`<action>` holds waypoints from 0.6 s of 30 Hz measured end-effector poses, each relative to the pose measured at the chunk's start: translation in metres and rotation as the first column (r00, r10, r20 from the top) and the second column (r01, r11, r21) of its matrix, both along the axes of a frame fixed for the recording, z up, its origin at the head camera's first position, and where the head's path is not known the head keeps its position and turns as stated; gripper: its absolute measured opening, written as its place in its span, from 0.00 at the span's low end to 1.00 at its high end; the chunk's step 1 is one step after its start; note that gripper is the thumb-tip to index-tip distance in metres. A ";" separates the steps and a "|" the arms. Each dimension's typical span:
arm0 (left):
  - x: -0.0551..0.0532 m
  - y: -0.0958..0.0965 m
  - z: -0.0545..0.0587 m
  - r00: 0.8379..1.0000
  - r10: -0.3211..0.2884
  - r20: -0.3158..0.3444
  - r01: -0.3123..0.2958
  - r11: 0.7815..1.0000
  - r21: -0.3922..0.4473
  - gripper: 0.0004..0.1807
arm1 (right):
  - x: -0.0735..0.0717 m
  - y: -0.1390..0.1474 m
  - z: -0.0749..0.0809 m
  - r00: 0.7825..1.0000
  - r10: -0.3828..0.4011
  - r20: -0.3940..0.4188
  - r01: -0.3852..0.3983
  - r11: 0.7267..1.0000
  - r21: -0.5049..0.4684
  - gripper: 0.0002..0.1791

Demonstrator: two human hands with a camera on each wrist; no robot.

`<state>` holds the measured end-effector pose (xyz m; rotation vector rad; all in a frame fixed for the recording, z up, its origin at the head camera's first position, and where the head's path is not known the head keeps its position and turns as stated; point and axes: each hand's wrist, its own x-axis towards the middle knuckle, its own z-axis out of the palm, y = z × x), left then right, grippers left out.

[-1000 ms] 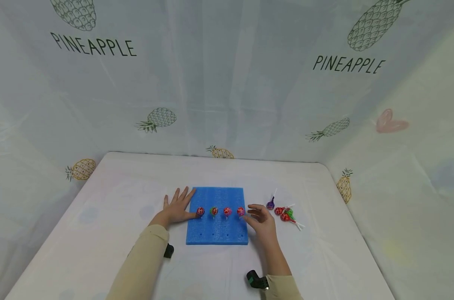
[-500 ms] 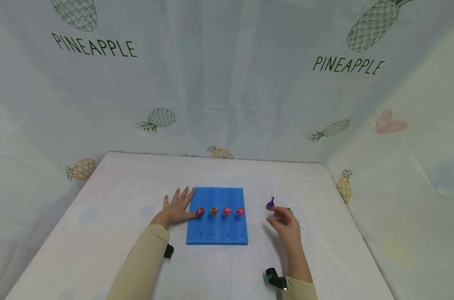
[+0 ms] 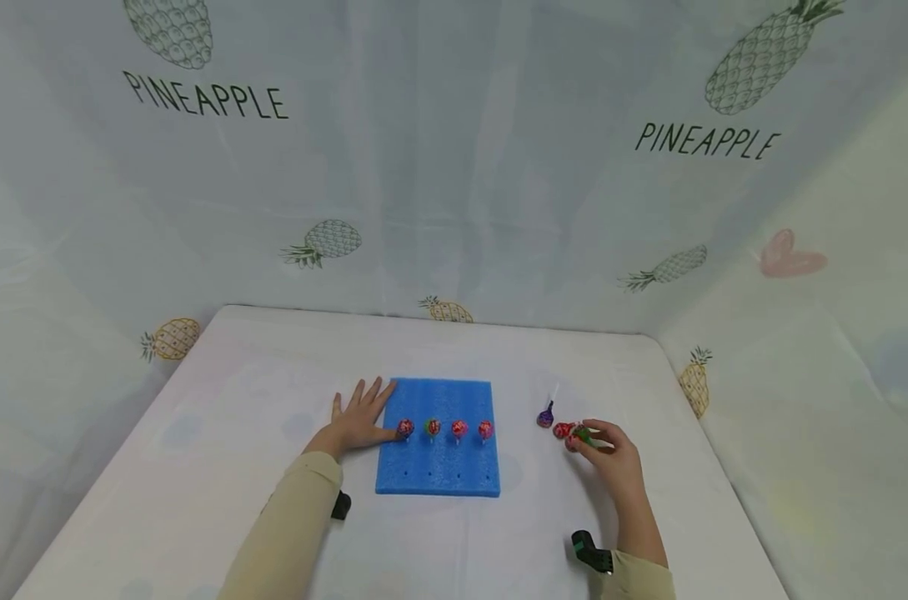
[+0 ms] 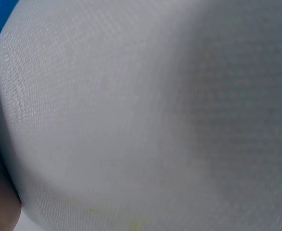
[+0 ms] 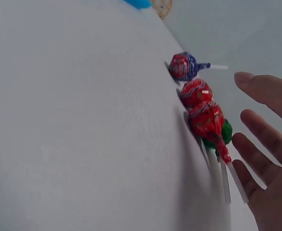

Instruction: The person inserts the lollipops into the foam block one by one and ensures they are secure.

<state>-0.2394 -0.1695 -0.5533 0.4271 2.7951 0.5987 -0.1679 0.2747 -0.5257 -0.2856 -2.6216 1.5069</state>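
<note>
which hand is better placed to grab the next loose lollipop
Likely the right hand: it is beside the loose lollipops, while the left hand lies spread at the left edge of the blue board, farther off.

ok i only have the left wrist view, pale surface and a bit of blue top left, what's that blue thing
Observer: The head view shows a blue board, with four lollipops in a row on it.
Operator: any others around
Observer: Yes, a purple-wrapped lollipop lies near two red ones and a green one.
Operator: is anything holding those
Observer: In the right wrist view, the right hand has its fingers spread beside the red and green ones; contact isn't clear.
</note>
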 end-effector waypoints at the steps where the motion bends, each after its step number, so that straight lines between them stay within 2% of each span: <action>1: 0.001 0.000 0.002 1.000 -0.003 0.001 0.003 1.000 -0.005 0.58 | -0.001 0.002 -0.001 1.000 0.009 0.002 -0.009 1.000 0.015 0.23; 5: 0.003 0.001 0.004 1.000 -0.013 -0.005 0.013 1.000 0.003 0.57 | -0.003 0.008 -0.004 0.999 0.046 0.003 -0.047 0.998 0.046 0.20; 9: 0.000 0.001 -0.004 1.000 -0.013 -0.001 0.013 1.000 -0.016 0.57 | -0.006 0.011 -0.009 0.998 0.058 0.005 -0.058 0.997 0.054 0.19; 13: -0.002 -0.001 -0.008 1.000 -0.007 -0.003 0.007 1.000 -0.024 0.58 | -0.008 0.013 -0.015 0.998 0.036 0.041 -0.037 0.999 0.026 0.20; 18: 0.002 -0.001 0.002 1.000 -0.002 -0.002 0.002 1.000 -0.018 0.57 | -0.010 0.011 -0.021 0.998 0.024 0.065 -0.025 1.000 0.013 0.21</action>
